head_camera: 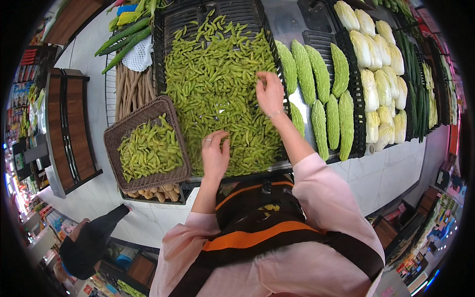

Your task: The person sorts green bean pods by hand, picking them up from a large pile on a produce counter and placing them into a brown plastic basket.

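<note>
Green soybean pods [222, 74] lie in a thick layer across the large black crate [237, 11] before me. Just over the near part of the pods is my left hand [216, 152], fingers curved and a ring on one of them. My right hand [270, 94] is farther out, over the pods by the crate's right side. Thumb and fingers are apart on both hands, and I see nothing held in either. A brown woven basket [111, 148] stands at the left, partly filled with similar, yellower pods [150, 150].
Bitter melons [321, 74] lie right of the crate, with wrapped napa cabbages [382, 74] beyond. Long brown roots [131, 89], cucumbers [128, 41] and a white foam net [139, 55] are at the left. Potato-like tubers [159, 193] sit under the basket. A person [89, 241] in dark clothes is at lower left.
</note>
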A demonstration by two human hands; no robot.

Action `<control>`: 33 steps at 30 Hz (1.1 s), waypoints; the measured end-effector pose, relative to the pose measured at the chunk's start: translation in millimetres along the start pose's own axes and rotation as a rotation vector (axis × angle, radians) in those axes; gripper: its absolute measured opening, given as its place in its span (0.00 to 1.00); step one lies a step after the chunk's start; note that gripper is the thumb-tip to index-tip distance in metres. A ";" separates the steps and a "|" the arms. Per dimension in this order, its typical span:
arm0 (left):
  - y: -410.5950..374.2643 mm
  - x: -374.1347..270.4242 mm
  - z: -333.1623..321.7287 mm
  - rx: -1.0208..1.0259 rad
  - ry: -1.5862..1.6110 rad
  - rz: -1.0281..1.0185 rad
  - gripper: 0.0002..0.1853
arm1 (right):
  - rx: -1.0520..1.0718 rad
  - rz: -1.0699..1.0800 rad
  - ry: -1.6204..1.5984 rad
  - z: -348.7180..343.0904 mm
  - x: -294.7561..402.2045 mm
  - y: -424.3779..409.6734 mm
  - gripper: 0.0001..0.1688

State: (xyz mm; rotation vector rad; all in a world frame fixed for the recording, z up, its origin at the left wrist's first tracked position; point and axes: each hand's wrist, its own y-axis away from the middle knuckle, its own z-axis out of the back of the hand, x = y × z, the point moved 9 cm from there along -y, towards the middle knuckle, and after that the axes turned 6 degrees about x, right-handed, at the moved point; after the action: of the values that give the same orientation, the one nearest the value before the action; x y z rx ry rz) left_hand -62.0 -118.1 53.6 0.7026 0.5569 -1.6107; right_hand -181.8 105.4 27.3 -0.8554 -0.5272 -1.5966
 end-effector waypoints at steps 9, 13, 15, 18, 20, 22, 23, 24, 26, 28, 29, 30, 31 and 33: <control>-26.8 5.5 -0.7 0.049 0.159 0.070 0.09 | 0.243 -0.132 0.354 -60.8 -38.3 -115.5 0.15; -24.9 9.6 -6.7 0.075 0.209 0.096 0.08 | 0.514 -0.222 0.457 -81.5 -43.7 -118.2 0.16; -25.2 10.7 -9.6 0.094 0.234 0.117 0.08 | 0.540 -0.186 0.341 -87.8 -52.6 -117.1 0.18; -27.1 13.3 -13.7 0.104 0.253 0.130 0.08 | 0.614 -0.215 0.201 -92.7 -64.4 -106.7 0.22; -35.0 12.0 -19.2 0.062 0.237 0.018 0.07 | 0.689 -0.252 -0.070 -101.1 -83.9 -95.7 0.21; -39.5 15.1 -18.0 0.064 0.280 0.101 0.07 | 0.752 -0.332 -0.411 -106.1 -76.1 -83.1 0.18; -42.1 17.4 -18.8 0.066 0.302 0.141 0.07 | 0.730 -0.415 -0.520 -101.6 -79.1 -78.0 0.17; -43.7 20.1 -17.5 0.045 0.314 0.148 0.07 | 0.712 -0.493 -0.629 -95.5 -71.6 -71.8 0.16; -46.7 31.1 -21.7 0.010 0.366 0.167 0.07 | 0.650 -0.619 -0.834 -83.5 -60.1 -59.7 0.15; -52.1 38.0 -26.2 -0.012 0.420 0.161 0.08 | 0.610 -0.658 -0.890 -75.2 -59.3 -54.8 0.12; -52.4 42.0 -29.6 0.000 0.413 0.174 0.09 | 0.591 -0.677 -0.919 -71.5 -58.5 -52.1 0.11; -54.6 40.9 -30.3 0.015 0.406 0.186 0.09 | 0.577 -0.688 -0.919 -65.4 -53.5 -48.9 0.11; -56.3 39.7 -31.0 0.030 0.399 0.199 0.10 | 0.578 -0.686 -0.939 -63.1 -53.2 -46.8 0.11; -58.6 37.4 -31.5 0.054 0.447 0.240 0.10 | 0.581 -0.682 -0.982 -58.5 -51.6 -43.5 0.11</control>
State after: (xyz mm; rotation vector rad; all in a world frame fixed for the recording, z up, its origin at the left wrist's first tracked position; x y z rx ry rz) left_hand -118.9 -113.0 3.0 1.1385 0.7214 -1.2511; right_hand -235.8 104.0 -43.9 -1.0154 -2.0409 -1.3593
